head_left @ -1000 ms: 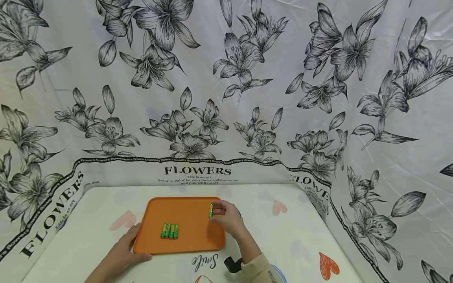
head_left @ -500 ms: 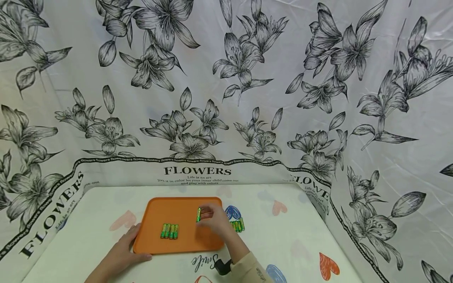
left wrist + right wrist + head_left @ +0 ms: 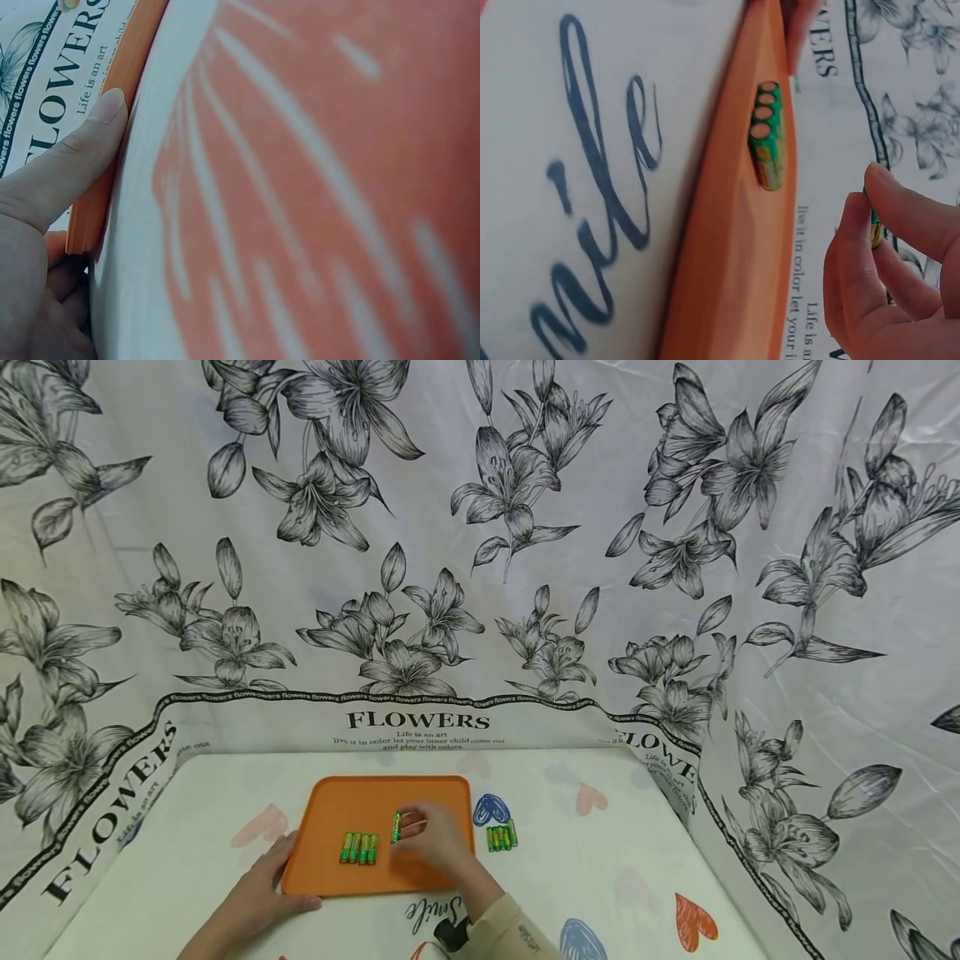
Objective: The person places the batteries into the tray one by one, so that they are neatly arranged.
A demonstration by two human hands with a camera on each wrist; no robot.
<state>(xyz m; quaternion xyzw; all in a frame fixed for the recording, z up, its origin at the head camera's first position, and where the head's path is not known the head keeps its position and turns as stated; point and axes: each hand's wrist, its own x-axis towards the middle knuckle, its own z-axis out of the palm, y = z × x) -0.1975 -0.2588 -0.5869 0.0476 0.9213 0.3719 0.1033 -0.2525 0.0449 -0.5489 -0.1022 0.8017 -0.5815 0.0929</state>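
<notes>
My right hand (image 3: 437, 840) pinches a green and yellow battery (image 3: 396, 827) between thumb and fingertips, over the middle of the orange tray (image 3: 405, 789). In the right wrist view that battery (image 3: 876, 229) is mostly covered by the fingers. To its left, a side-by-side row of several matching batteries (image 3: 358, 848) lies on the tray; their flat ends face the right wrist camera. The left hand (image 3: 255, 889) holds the tray's near left corner. In the left wrist view the thumb (image 3: 90, 146) lies on the tray rim (image 3: 94, 214), with the other fingers bent round the corner.
Beyond the tray's right edge, more green batteries (image 3: 501, 837) lie in a group on the white tablecloth (image 3: 630, 843), which is printed with hearts and lettering. A floral curtain (image 3: 420, 610) hangs behind and along the sides of the table.
My right hand has carried its battery leftward across the tray, closer to the row. The batteries right of the tray have come into view. My left hand has stayed at the corner.
</notes>
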